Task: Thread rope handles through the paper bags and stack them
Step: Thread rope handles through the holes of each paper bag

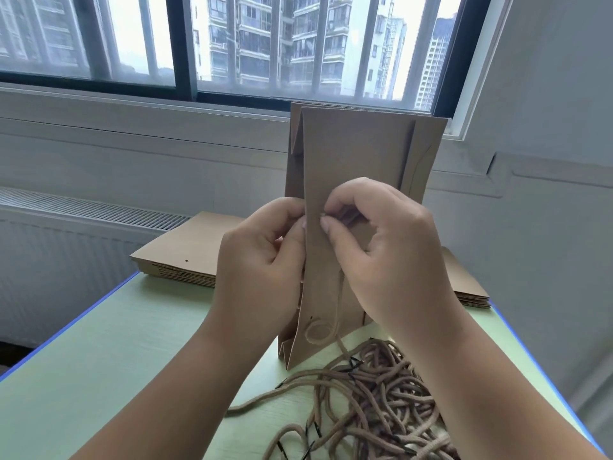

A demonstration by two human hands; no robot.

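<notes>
A flat brown kraft paper bag [358, 151] is standing on end on a pale green table [99, 343]. The left hand [262, 257] is gripping its edge to steady it. The right hand [388, 257] is pinching a tan rope handle [339, 293] against its face, probably feeding the tip into a hole hidden by the fingers.

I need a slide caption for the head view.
Left hand holds a folded brown paper bag upright at a pale green table; right hand pinches a beige rope handle.
</notes>
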